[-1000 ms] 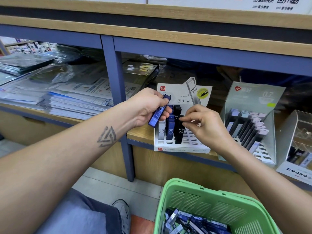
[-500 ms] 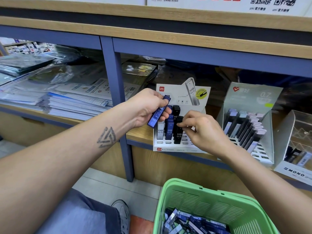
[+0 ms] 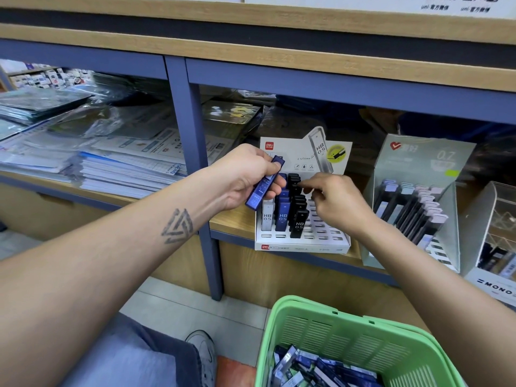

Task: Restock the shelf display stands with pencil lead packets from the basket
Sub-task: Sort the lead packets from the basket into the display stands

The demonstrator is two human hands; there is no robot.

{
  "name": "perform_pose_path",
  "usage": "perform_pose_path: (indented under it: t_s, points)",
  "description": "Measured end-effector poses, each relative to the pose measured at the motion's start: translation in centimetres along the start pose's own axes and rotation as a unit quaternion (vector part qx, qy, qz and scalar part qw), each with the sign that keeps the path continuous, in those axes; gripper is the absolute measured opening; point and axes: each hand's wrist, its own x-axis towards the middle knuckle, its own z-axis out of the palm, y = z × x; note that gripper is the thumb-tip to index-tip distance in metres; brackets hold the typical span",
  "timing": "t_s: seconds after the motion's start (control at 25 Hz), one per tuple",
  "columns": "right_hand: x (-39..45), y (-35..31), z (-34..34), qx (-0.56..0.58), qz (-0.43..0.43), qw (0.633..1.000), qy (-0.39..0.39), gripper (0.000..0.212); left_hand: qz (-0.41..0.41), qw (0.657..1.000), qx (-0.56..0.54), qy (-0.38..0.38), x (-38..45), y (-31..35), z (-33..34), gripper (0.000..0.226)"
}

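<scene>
left hand (image 3: 245, 177) gripping blue packet (image 3: 265, 183) — beside stand (image 3: 303, 241)

White stand (image 3: 303, 243) on shelf (image 3: 231, 220): white, blue, black packets upright in slots. Blue packet (image 3: 265, 183) tilted above it. Green basket (image 3: 349, 335) holds loose packets.

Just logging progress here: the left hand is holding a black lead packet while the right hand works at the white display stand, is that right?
Not quite. In the head view the left hand holds a blue lead packet, not a black one. The right hand does work at the white display stand.
</scene>
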Motion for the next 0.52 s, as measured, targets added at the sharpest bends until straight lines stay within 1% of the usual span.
perform_pose_path:
  t_s: [0.24,0.36,0.52]
  points:
    - [0.41,0.06,-0.12,0.018,0.011,1.000,-0.015,0.046,0.000,1.000,0.003,0.002,0.16,-0.09,-0.09,0.023]
    - [-0.02,0.11,-0.42,0.027,0.006,1.000,-0.003,0.046,0.003,1.000,0.001,0.000,0.25,-0.07,-0.03,0.024]
    - [-0.26,-0.02,-0.45,0.033,-0.016,0.999,-0.001,0.033,0.005,1.000,-0.002,-0.002,0.24,0.09,0.10,0.019]
